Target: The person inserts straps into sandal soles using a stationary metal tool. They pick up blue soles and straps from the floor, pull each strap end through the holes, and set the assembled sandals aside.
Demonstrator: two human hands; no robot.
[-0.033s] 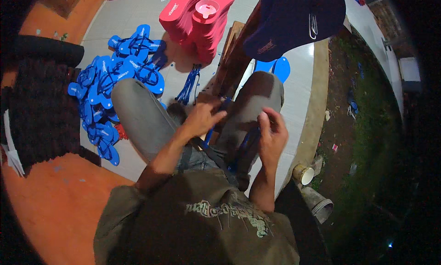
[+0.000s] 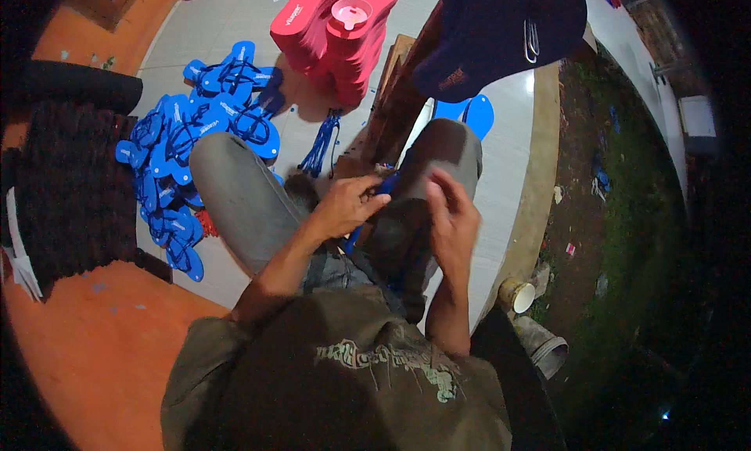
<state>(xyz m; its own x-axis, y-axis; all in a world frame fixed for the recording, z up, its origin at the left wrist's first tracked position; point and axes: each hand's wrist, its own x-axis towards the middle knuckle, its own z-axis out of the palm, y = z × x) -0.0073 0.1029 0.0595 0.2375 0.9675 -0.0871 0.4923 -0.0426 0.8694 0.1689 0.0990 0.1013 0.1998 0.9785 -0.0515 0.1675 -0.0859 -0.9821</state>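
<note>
I see sandal pile [image 2: 195, 146] on floor [image 2: 235, 21] left of my knees, sole stack [image 2: 336, 28] ahead, cup [image 2: 518, 294] right, strap bundle [image 2: 321, 146] between pile and stack

Lighting: dim, artificial, brightest on the pale tiled floor [image 2: 501, 177]. Right side falls to near-black. Fisheye bending and dark vignette at rim. Slight softness throughout.

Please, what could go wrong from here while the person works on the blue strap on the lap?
The blue strap sits pinched between the left hand and right hand over the knees; it could slip from the grip and drop. The red sole stack with a small tub on top looks tilted and might topple.
</note>
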